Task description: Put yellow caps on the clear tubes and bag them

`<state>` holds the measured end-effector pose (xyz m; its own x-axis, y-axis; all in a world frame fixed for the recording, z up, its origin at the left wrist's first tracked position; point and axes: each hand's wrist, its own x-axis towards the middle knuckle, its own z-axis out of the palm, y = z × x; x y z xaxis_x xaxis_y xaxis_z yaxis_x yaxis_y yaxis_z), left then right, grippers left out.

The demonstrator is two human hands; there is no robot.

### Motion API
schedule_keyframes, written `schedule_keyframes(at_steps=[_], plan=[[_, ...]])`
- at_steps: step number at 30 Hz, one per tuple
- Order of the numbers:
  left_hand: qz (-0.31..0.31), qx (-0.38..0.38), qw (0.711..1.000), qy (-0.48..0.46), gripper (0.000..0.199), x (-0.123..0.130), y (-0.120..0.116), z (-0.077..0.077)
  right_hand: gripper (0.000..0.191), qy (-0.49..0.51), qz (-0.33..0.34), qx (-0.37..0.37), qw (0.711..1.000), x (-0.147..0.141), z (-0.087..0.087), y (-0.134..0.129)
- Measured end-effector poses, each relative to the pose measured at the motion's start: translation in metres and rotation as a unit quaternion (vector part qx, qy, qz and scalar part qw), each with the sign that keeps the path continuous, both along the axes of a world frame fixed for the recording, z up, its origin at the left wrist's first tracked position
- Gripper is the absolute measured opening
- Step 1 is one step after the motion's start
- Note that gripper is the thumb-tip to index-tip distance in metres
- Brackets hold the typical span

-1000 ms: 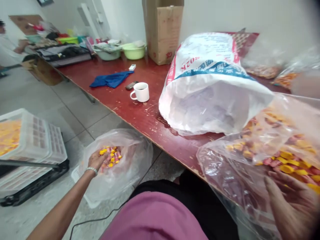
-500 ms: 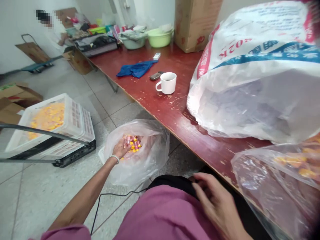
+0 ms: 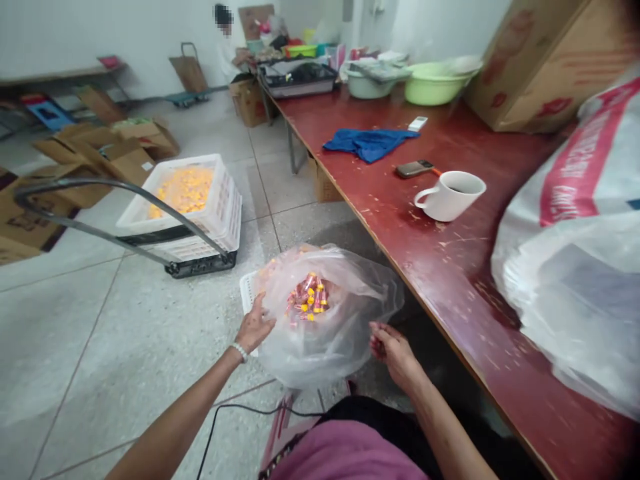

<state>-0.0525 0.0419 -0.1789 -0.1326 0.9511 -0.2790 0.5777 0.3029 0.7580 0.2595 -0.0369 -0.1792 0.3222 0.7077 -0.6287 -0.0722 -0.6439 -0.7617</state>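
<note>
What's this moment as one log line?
left hand: open, at translucent plastic bag; right hand: at bag's right edge; inside: yellow-and-pink pieces

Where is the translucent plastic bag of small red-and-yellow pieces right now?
In the head view, the translucent plastic bag sits just below centre, between the person's left hand and right hand, left of the long red table.

A workshop is suggested by crates [image 3: 231,210] stacked on a trolley [image 3: 200,265], opened cartons [image 3: 37,210], a long scuffed table [image 3: 400,250] and a bag [image 3: 320,360] of yellow-and-red pieces [image 3: 311,297]
</note>
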Motion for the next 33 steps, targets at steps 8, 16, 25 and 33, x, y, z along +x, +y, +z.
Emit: schedule_keyframes(at_steps=[8, 16, 25, 33], plan=[[0.107, 0.072, 0.976, -0.175, 0.057, -0.002, 0.025, 0.039, 0.097, -0.181, -0.061, 0.003, 0.982, 0.017, 0.009, 0.004], [0.180, 0.205, 0.919, -0.284, 0.054, -0.025, 0.045, 0.131, 0.058, 0.029, -0.053, -0.029, 0.998, 0.018, 0.006, 0.002], [0.170, 0.239, 0.914, -0.279, 0.054, -0.018, 0.054, 0.158, 0.032, 0.228, -0.038, 0.203, 0.951, 0.017, 0.140, 0.044], [0.140, 0.198, 0.942, -0.232, 0.052, -0.028, 0.031, 0.160, 0.008, 0.073, -0.023, 0.361, 0.930, 0.042, 0.201, 0.040]])
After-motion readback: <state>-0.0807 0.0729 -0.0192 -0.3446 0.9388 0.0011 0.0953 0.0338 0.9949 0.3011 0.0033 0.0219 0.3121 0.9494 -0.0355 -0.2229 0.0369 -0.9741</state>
